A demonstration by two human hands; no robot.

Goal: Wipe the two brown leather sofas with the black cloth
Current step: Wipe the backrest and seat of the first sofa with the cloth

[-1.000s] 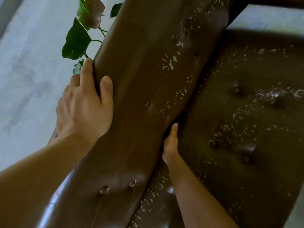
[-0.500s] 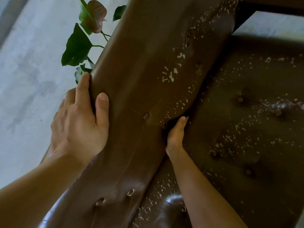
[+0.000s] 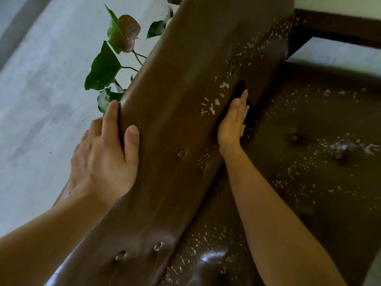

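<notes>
Gripping sofa (image 3: 185, 104) top edge with left hand (image 3: 103, 162), thumb in front. Pressing cloth (image 3: 240, 88) on its back with flat, straight-fingered right hand (image 3: 233, 122), near seat (image 3: 309, 193) crease. Just behind sofa, leaves (image 3: 103, 69); grey floor (image 3: 41, 83) beyond.

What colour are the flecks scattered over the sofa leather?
Whitish, pale flecks against the dark brown sofa; the head view, the only one, shows them clearly.

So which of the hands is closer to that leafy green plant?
Left. The left hand grips the top edge of the sofa backrest, just below the plant. The right hand presses the black cloth against the backrest's front, away from the plant.
</notes>
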